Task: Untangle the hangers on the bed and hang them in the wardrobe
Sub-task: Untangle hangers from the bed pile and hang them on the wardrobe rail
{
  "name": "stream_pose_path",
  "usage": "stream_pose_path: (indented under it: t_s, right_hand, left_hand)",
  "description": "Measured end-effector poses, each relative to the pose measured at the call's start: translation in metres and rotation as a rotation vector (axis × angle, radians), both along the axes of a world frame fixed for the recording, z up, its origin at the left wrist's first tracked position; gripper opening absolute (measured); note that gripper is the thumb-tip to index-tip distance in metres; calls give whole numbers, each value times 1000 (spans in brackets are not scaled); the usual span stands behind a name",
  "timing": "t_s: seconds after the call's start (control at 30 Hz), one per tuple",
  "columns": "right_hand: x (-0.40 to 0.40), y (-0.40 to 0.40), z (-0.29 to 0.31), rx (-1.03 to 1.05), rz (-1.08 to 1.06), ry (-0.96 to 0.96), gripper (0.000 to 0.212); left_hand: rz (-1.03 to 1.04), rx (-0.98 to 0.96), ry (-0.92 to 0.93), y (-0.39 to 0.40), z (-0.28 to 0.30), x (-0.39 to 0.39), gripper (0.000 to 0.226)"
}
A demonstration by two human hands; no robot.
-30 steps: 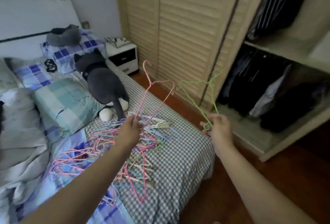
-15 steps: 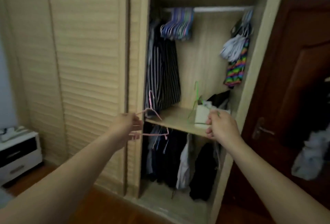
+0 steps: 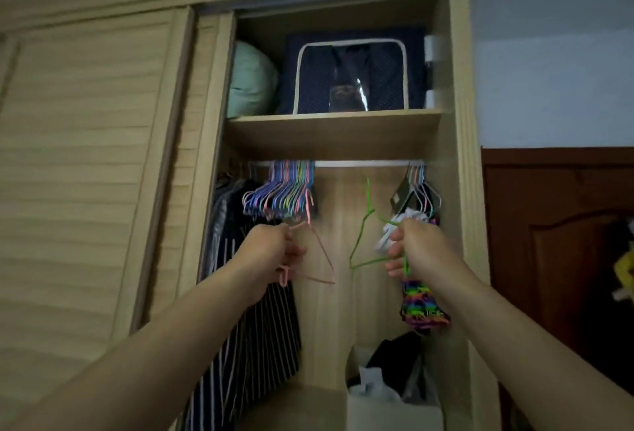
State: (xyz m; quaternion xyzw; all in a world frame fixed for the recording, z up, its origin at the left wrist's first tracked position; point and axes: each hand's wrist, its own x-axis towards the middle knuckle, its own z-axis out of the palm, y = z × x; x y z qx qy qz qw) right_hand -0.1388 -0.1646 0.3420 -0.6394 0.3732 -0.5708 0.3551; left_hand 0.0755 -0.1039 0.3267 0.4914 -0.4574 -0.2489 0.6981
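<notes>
The left hand (image 3: 271,252) is curled round a thin pink wire hanger (image 3: 317,252), holding it raised in front of the open light-wood wardrobe (image 3: 459,121), its hook reaching up to just under a dense bunch of pastel wire hangers (image 3: 284,193) that already hang at the left of the white metal rail (image 3: 360,164). The right hand (image 3: 417,248) grips a thin green wire hanger (image 3: 365,224) by one corner, fingers wrapped round the wire; the green hook points up, below the rail and apart from it, in the gap between the bunch and a few more hangers (image 3: 420,187) at the rail's right end. Neither held hanger is on the rail. A rainbow-striped knitted item (image 3: 423,303) hangs below the right hand, and a dark striped garment (image 3: 254,338) hangs lower left. On the shelf (image 3: 332,132) above the rail stand a navy fabric storage box (image 3: 353,77) and a pale green bundle (image 3: 250,80); the louvred sliding door (image 3: 85,173) fills the left
</notes>
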Motion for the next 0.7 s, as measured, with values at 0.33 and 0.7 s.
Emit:
stream_pose_path:
  t_s: [0.33, 0.7]
  right_hand:
    - [48, -149, 47, -105, -91, -56, 27]
    - [97, -282, 88, -387, -205, -113, 51]
  left_hand:
    - [160, -44, -291, -206, 96, 29, 33]
    - [424, -55, -523, -363, 175, 79, 16]
